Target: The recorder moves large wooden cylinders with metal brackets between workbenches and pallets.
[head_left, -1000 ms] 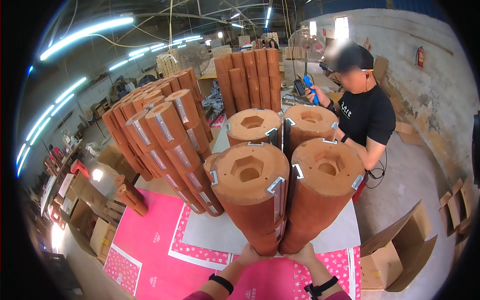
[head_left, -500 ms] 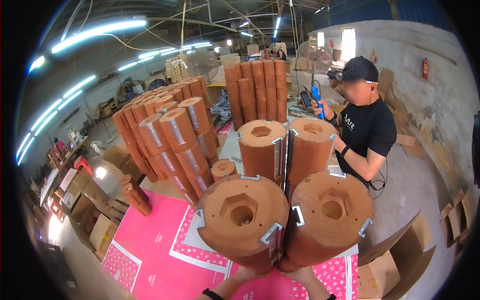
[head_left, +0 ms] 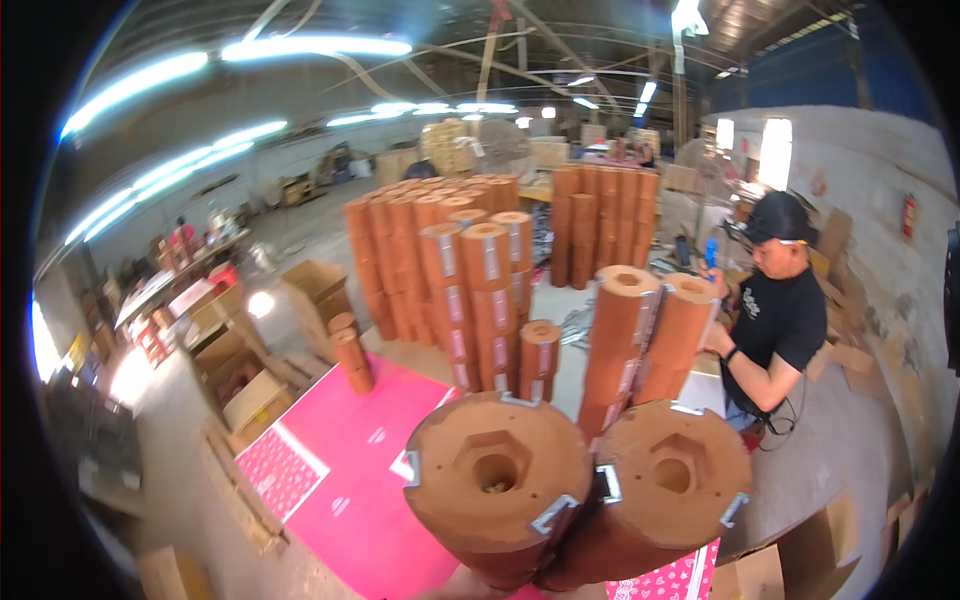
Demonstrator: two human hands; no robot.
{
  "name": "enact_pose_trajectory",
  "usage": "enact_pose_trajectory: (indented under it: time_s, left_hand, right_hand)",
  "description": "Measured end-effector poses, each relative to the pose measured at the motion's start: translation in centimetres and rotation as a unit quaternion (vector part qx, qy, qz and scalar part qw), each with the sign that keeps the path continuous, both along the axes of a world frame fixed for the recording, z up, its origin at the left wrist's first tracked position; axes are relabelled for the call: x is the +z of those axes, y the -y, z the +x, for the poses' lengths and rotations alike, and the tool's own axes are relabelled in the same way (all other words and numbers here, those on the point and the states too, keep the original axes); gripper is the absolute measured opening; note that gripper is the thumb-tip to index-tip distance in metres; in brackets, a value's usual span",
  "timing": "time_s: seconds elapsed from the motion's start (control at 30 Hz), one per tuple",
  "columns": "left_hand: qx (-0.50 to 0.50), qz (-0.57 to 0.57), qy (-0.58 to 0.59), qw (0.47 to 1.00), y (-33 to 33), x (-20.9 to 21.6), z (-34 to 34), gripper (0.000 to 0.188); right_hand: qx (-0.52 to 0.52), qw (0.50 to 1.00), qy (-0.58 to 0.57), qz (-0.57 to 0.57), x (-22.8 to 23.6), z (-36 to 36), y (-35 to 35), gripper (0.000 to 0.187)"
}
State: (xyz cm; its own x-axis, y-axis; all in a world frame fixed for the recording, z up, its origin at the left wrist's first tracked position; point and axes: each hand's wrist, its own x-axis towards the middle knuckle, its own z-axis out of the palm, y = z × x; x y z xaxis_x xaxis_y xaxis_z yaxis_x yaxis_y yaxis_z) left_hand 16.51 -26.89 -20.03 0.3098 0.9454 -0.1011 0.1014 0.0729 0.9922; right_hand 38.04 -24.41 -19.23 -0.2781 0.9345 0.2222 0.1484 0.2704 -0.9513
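Observation:
Two thick brown cylinders with hexagonal recesses and metal clips at their rims fill the near foreground: the left cylinder (head_left: 445,465) and the right cylinder (head_left: 640,500). They lean against each other low in front of me, tops facing up. A sliver of my left hand (head_left: 468,586) shows at the lower edge, against the underside of the left cylinder; its fingers are hidden. My right hand is out of sight behind the right cylinder. Behind them, two tall stacks of like cylinders (head_left: 618,330) stand side by side on the table.
Pink printed sheeting (head_left: 390,480) covers the table's near left part. A large group of brown stacks (head_left: 490,320) stands beyond, with another group (head_left: 605,225) farther back. A co-worker (head_left: 785,300) in black holds a blue tool (head_left: 711,252) at right. Cardboard boxes (head_left: 315,290) stand left.
My view has tilted up and drawn back. The two near cylinders have come away from the stacks behind, staying close to me. My right hand has dropped from sight.

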Motion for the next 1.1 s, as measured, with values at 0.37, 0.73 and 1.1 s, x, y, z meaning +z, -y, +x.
enact_pose_trajectory:
  time_s: [0.37,0.73,1.1]
  left_hand:
    - [0.300,0.065,0.010,0.952,14.1,5.3,-2.3,0.086]
    - [0.440,0.028,0.079,0.894,30.9,4.1,-6.2,0.076]
    - [0.575,0.009,0.005,0.818,48.5,4.7,-13.3,0.080]
  right_hand:
    - [0.220,0.974,0.021,-0.045,2.1,-6.7,5.5,0.064]
    - [0.459,0.881,0.072,-0.088,1.9,-17.9,17.5,0.068]
    - [0.594,0.788,0.089,-0.134,2.1,-30.3,34.3,0.072]
